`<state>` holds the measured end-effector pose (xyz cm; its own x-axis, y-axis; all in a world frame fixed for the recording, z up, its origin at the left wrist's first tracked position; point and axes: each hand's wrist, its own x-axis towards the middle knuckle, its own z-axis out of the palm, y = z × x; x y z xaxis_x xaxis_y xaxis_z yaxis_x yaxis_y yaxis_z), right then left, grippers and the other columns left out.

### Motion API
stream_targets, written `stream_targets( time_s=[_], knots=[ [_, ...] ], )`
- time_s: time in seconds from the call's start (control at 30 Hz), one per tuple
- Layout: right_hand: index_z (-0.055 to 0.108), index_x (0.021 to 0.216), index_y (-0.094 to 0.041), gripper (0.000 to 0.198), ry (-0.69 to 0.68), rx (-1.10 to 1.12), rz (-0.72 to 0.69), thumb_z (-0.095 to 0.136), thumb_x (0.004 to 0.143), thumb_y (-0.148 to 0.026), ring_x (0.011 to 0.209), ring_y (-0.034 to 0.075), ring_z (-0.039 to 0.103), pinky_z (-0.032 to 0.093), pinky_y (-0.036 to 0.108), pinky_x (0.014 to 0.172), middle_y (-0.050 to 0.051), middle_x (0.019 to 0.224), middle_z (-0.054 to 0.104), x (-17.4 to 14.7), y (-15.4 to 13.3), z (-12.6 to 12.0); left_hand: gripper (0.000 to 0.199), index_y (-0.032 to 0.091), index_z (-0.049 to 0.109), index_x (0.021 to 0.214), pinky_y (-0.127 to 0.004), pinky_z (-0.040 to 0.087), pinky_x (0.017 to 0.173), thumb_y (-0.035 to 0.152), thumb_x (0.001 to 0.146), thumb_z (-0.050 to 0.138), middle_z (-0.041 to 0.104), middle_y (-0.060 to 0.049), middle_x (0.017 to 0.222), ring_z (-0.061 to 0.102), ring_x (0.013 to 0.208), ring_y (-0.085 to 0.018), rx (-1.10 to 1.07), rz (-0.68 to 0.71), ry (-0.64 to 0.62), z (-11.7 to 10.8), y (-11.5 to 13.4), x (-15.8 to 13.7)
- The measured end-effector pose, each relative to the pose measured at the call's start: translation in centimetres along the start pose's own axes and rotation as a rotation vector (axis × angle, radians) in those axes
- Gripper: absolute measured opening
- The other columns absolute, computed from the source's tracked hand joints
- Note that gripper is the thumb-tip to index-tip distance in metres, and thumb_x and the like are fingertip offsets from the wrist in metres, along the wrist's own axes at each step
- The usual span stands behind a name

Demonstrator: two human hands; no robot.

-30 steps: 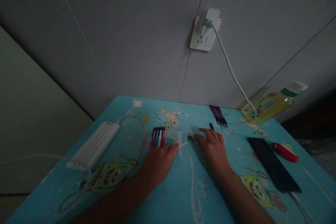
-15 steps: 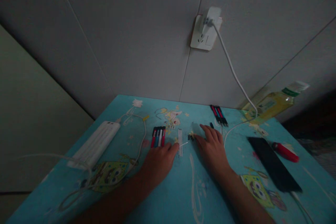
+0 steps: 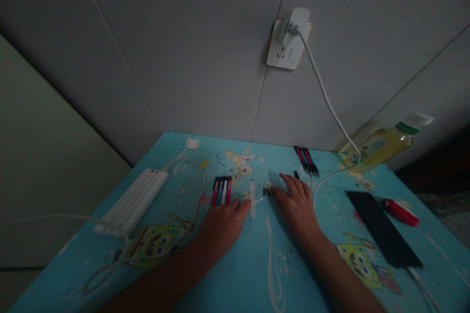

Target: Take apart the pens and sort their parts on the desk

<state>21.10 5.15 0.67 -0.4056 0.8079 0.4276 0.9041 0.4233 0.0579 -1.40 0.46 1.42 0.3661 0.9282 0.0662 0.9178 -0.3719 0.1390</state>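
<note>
Right hand (image 3: pixel 298 204) has spread its fingers slightly wider; left hand (image 3: pixel 224 221) pinches a thin rod (image 3: pixel 258 201).

A thin pale rod (image 3: pixel 258 201) slants; small dark pieces (image 3: pixel 266 191) (too tiny to identify) cluster near its tip.

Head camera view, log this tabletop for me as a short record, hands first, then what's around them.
Left hand: pinching a thin pale stick
Right hand: fingertips at small dark pieces; grip unclear
Between hands: slim pale rods, side by side
Just beyond left hand: row of red, blue and white barrels with dark ends
Near wall: row of dark-ended pens
Far right: bottle of yellow liquid
Wall socket: charger plugged in
</note>
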Motion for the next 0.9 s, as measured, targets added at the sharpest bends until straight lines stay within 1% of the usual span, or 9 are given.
stream_targets(
  time_s=[0.17, 0.37, 0.5, 0.7, 0.9],
  knots=[
    [0.070, 0.113, -0.026, 0.024, 0.022, 0.007, -0.008, 0.060, 0.093, -0.020, 0.129, 0.032, 0.045, 0.033, 0.054, 0.106, 0.010, 0.141, 0.054, -0.07, 0.14, 0.18, 0.033, 0.025, 0.057, 0.124, -0.029, 0.053, 0.066, 0.014, 0.095, 0.045, 0.069, -0.005, 0.093, 0.070, 0.077, -0.021, -0.004, 0.006, -0.009, -0.03, -0.01, 0.02],
    [0.066, 0.121, -0.025, 0.029, -0.009, 0.001, 0.034, 0.060, 0.093, -0.022, 0.130, 0.032, 0.045, 0.031, 0.054, 0.108, 0.012, 0.142, 0.052, 0.18, -0.08, 0.08, 0.030, 0.025, 0.057, 0.122, -0.033, 0.054, 0.064, 0.014, 0.096, 0.045, 0.069, -0.004, 0.091, 0.070, 0.075, -0.023, 0.005, 0.011, -0.008, -0.06, 0.03, 0.05],
    [0.066, 0.121, -0.025, 0.030, -0.005, -0.003, 0.019, 0.059, 0.093, -0.022, 0.132, 0.033, 0.043, 0.027, 0.057, 0.110, 0.012, 0.144, 0.051, 0.29, -0.34, 0.07, 0.030, 0.025, 0.057, 0.122, -0.032, 0.054, 0.065, 0.014, 0.096, 0.046, 0.069, -0.004, 0.091, 0.070, 0.075, -0.023, 0.008, 0.014, -0.014, -0.08, 0.09, 0.05],
    [0.067, 0.119, -0.026, 0.027, -0.036, -0.016, 0.023, 0.058, 0.094, -0.024, 0.135, 0.032, 0.041, 0.023, 0.059, 0.112, 0.012, 0.146, 0.050, 0.22, -0.46, -0.04, 0.031, 0.026, 0.056, 0.123, -0.030, 0.053, 0.064, 0.014, 0.096, 0.046, 0.069, -0.004, 0.090, 0.070, 0.075, -0.022, 0.010, 0.005, -0.015, -0.02, 0.14, 0.05],
    [0.068, 0.116, -0.027, 0.024, -0.060, -0.018, 0.030, 0.060, 0.094, -0.024, 0.137, 0.032, 0.039, 0.021, 0.060, 0.113, 0.010, 0.147, 0.048, 0.16, -0.53, -0.06, 0.031, 0.026, 0.056, 0.122, -0.033, 0.055, 0.065, 0.014, 0.095, 0.046, 0.069, -0.003, 0.092, 0.070, 0.075, -0.024, 0.008, 0.015, -0.018, -0.23, 0.17, 0.05]
  ],
)
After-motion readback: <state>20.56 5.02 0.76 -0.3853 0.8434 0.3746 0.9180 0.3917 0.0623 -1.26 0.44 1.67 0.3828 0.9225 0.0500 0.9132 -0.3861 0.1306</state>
